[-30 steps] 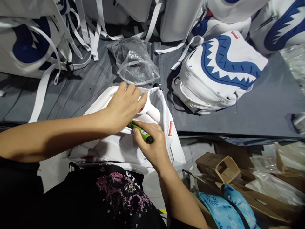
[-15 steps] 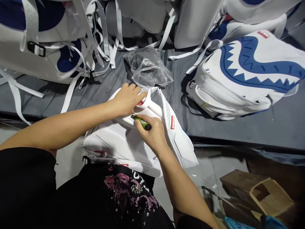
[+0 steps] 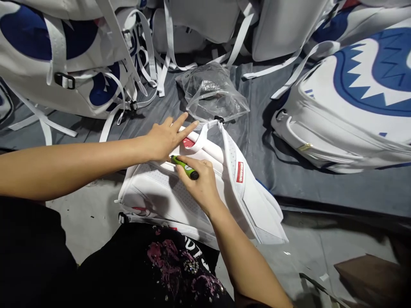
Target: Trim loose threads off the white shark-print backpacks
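Right hand (image 3: 201, 179) gripping one green tool (image 3: 185, 167), left hand (image 3: 165, 139) splayed on one white backpack (image 3: 175, 188); one clear bag (image 3: 210, 87) beyond

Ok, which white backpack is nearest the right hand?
The backpack with its perforated back panel showing, directly under the right hand; the shark-mouth backpack lies farther right, the others behind.

The work table (image 3: 369, 192) has a dark grey, creased sheet covering. A crumpled, transparent plastic bag (image 3: 215, 94) lies near its middle. To the right rests a white backpack with a blue zigzag-toothed print (image 3: 349, 102). At the left, white backpacks with navy-blue prints (image 3: 86, 62) are stacked; flat white webbing straps (image 3: 112, 119) trail onto the covering. A white backpack with a red rectangular label (image 3: 154, 184) lies across the near edge, partly overhanging.
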The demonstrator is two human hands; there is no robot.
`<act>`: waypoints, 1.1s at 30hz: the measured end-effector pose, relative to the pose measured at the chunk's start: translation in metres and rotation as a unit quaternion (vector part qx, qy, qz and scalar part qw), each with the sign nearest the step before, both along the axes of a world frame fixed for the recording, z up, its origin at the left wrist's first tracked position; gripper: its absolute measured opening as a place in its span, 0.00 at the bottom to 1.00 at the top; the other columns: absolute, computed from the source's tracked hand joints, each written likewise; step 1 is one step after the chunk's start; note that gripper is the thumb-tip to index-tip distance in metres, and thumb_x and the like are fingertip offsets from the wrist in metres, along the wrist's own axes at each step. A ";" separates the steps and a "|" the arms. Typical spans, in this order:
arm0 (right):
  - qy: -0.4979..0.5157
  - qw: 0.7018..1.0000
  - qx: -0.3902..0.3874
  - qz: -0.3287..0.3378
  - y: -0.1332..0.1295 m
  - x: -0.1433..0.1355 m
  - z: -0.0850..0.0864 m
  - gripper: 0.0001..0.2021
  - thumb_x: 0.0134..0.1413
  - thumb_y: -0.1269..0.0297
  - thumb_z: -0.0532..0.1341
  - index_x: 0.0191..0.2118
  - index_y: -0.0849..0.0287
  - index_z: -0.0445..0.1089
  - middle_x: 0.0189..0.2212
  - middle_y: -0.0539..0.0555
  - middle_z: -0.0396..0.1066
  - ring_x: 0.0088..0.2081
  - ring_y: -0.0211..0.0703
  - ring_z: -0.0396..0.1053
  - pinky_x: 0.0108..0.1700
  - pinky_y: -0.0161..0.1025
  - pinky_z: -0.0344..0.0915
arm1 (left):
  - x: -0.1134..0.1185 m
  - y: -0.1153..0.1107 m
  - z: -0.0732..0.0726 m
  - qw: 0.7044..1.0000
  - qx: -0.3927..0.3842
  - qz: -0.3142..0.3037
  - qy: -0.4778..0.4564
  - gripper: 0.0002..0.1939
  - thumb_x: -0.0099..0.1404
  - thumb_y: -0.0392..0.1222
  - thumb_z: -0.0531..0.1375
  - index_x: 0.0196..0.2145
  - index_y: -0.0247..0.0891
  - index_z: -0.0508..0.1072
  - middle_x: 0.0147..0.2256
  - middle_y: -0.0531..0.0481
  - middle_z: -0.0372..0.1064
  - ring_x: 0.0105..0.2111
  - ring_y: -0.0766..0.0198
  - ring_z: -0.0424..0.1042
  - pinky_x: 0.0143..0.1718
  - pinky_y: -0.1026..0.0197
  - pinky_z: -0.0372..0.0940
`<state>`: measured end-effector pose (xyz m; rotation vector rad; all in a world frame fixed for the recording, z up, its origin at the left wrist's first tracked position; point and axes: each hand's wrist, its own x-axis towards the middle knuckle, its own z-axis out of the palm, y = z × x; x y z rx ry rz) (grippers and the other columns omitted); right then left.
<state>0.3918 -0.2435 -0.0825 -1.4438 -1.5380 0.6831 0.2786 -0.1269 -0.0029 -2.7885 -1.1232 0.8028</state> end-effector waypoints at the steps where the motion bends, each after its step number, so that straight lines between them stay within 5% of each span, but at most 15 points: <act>1: 0.001 1.000 0.000 0.000 0.001 0.000 0.000 0.12 0.59 0.61 0.61 0.45 0.55 0.78 0.42 0.53 0.82 0.39 0.48 0.78 0.48 0.50 0.61 | 0.000 0.000 -0.001 1.000 0.006 -0.005 -0.004 0.64 0.56 0.45 0.68 0.73 0.45 0.25 0.73 0.34 0.22 0.65 0.34 0.51 0.52 0.42 0.67; 6: 0.006 1.000 -0.017 -0.011 0.000 0.004 0.002 0.12 0.59 0.61 0.61 0.45 0.53 0.78 0.41 0.52 0.82 0.37 0.47 0.78 0.49 0.50 0.62 | -0.002 0.008 0.005 0.999 -0.031 -0.020 -0.004 0.60 0.56 0.35 0.64 0.73 0.44 0.28 0.73 0.32 0.26 0.65 0.34 0.52 0.53 0.41 0.67; 10: 0.011 1.000 -0.020 -0.005 -0.003 0.005 0.006 0.12 0.59 0.61 0.61 0.46 0.54 0.78 0.41 0.52 0.82 0.37 0.47 0.77 0.49 0.50 0.63 | -0.009 0.015 0.014 0.996 -0.085 -0.025 -0.022 0.59 0.56 0.31 0.62 0.73 0.47 0.28 0.74 0.36 0.20 0.68 0.39 0.48 0.59 0.46 0.62; 16: 0.010 0.999 -0.034 0.005 -0.007 0.009 0.012 0.11 0.60 0.63 0.61 0.46 0.54 0.78 0.43 0.51 0.81 0.37 0.47 0.76 0.49 0.51 0.63 | -0.017 0.021 0.019 0.990 -0.116 0.067 -0.038 0.62 0.56 0.32 0.62 0.71 0.52 0.21 0.71 0.35 0.07 0.64 0.46 0.62 0.50 0.59 0.68; 23: 0.008 0.999 -0.037 0.032 0.009 -0.007 0.013 0.11 0.58 0.65 0.63 0.45 0.55 0.79 0.35 0.51 0.82 0.31 0.45 0.75 0.46 0.49 0.65 | -0.023 0.033 0.007 0.991 -0.120 0.016 -0.051 0.62 0.57 0.36 0.62 0.71 0.51 0.19 0.73 0.34 0.19 0.67 0.46 0.56 0.54 0.56 0.66; 33: -0.028 0.999 -0.023 0.010 0.006 -0.011 0.015 0.12 0.61 0.60 0.60 0.45 0.55 0.78 0.38 0.53 0.82 0.34 0.47 0.76 0.47 0.50 0.65 | -0.024 0.033 0.000 0.990 -0.114 0.025 -0.075 0.59 0.56 0.34 0.62 0.72 0.51 0.27 0.74 0.36 0.27 0.65 0.46 0.61 0.57 0.51 0.65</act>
